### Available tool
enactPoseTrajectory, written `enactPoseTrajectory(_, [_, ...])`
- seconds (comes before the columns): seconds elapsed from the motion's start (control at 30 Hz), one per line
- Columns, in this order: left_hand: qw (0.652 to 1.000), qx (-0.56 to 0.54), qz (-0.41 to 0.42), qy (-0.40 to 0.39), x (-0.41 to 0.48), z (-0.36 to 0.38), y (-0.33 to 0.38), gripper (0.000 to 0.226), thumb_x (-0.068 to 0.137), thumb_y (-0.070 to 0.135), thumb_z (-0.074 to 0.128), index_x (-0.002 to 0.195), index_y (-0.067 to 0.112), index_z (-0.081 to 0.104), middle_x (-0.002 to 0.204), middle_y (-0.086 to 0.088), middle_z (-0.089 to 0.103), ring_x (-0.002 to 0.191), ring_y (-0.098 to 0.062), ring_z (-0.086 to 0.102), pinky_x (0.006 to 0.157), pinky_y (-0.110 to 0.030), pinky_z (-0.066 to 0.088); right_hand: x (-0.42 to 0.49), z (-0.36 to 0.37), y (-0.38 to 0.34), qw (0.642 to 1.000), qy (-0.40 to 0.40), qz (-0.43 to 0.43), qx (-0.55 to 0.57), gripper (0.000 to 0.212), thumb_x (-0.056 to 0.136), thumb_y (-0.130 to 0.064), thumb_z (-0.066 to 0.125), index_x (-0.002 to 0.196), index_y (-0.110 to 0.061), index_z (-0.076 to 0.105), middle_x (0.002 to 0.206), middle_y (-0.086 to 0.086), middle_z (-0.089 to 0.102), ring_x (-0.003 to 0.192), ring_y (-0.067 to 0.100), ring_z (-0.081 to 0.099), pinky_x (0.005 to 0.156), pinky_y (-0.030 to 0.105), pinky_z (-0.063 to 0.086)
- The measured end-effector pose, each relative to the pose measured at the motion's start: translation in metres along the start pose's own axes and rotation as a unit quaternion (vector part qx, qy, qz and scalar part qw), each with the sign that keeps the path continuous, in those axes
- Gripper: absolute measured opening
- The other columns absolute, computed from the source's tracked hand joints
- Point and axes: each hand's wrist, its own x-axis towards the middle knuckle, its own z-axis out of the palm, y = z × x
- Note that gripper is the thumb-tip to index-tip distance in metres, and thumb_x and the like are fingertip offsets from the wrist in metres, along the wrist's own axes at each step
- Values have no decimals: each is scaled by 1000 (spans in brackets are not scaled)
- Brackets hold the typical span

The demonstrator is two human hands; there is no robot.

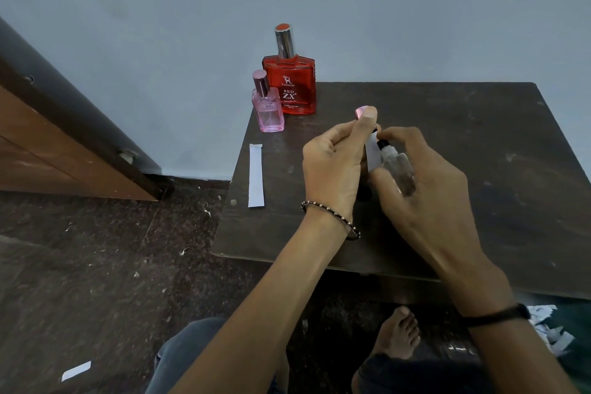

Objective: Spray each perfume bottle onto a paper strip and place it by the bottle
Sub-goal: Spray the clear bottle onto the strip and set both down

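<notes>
My right hand (425,182) grips a small clear perfume bottle (399,173) with a black spray nozzle, one fingertip on top of the nozzle. My left hand (335,166) pinches a white paper strip (372,152) upright right beside the nozzle, and also holds a pink metallic cap (360,111) at its thumb tip. A big red perfume bottle (289,86) and a small pink perfume bottle (268,105), both capped, stand at the table's far left corner. Another white paper strip (256,175) lies flat in front of the pink bottle.
The dark wooden table (479,144) stands against a grey wall. A loose paper piece (76,371) lies on the speckled floor at the lower left. Paper scraps (550,329) lie at the lower right. My knees and a bare foot (398,333) are below the table edge.
</notes>
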Motion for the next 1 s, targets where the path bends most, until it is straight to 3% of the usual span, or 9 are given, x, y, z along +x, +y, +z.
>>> enactPoseTrajectory(0.27, [998,-36,-47,-2,-4,8,-1,25,85,30,77,73,8,77,75,-10,72,75,-21,71,80,-38,61,1,5,6,997,-35,-6,-63,42,94,-36,53,134,-25,47,85,3,63,70,21,61,64,41,56])
enactPoseTrajectory(0.4, [997,-50,-56,3,-3,10,-2,23,85,28,77,74,7,77,79,-16,75,77,-23,71,79,-37,60,2,4,7,995,-37,-10,-95,42,94,-43,45,132,-26,46,80,1,57,64,21,56,59,42,54])
enactPoseTrajectory(0.53, [996,-62,-65,4,-4,12,-2,25,86,28,76,78,4,76,96,-26,74,83,-29,73,79,-40,61,-1,2,7,993,-53,-8,-108,46,94,-36,51,138,-24,48,79,0,54,63,20,52,58,37,51])
enactPoseTrajectory(0.63, [996,-55,-69,7,-4,13,-2,25,86,27,77,79,3,77,91,-24,75,78,-24,71,78,-36,60,-1,3,5,993,-49,5,-105,43,94,-35,52,135,-25,50,74,0,53,61,22,52,58,38,50])
enactPoseTrajectory(0.73, [996,-56,-71,4,-3,12,-1,23,85,28,77,77,6,76,75,-11,75,71,-18,71,70,-30,60,0,0,2,998,-17,13,-56,34,92,-32,55,125,-22,53,76,-4,58,64,15,56,61,33,52])
enactPoseTrajectory(0.8, [996,-51,-71,-4,-3,11,0,24,86,30,76,79,7,76,78,-11,76,74,-20,73,70,-30,61,-2,-7,-2,999,14,33,-3,37,89,-26,60,125,-21,53,75,-10,59,71,9,60,63,11,46])
enactPoseTrajectory(0.83, [996,-50,-71,-8,-3,11,1,24,87,30,75,80,7,75,82,-12,77,78,-22,75,73,-31,62,-4,-12,-3,997,23,65,29,41,88,-26,63,126,-22,51,75,-12,59,76,4,61,63,7,43])
enactPoseTrajectory(0.87, [996,-50,-71,-12,-3,10,1,23,88,29,74,81,8,75,87,-14,78,84,-23,76,78,-35,62,-5,-16,-3,992,30,106,67,44,86,-27,65,126,-23,47,76,-12,59,76,2,62,63,8,43])
enactPoseTrajectory(1.0, [997,-39,-65,-18,-2,9,2,21,88,31,74,86,10,76,95,-12,79,94,-20,76,90,-43,59,-6,-24,11,953,57,225,195,40,78,-36,72,108,-34,46,88,-2,66,73,16,66,65,38,55])
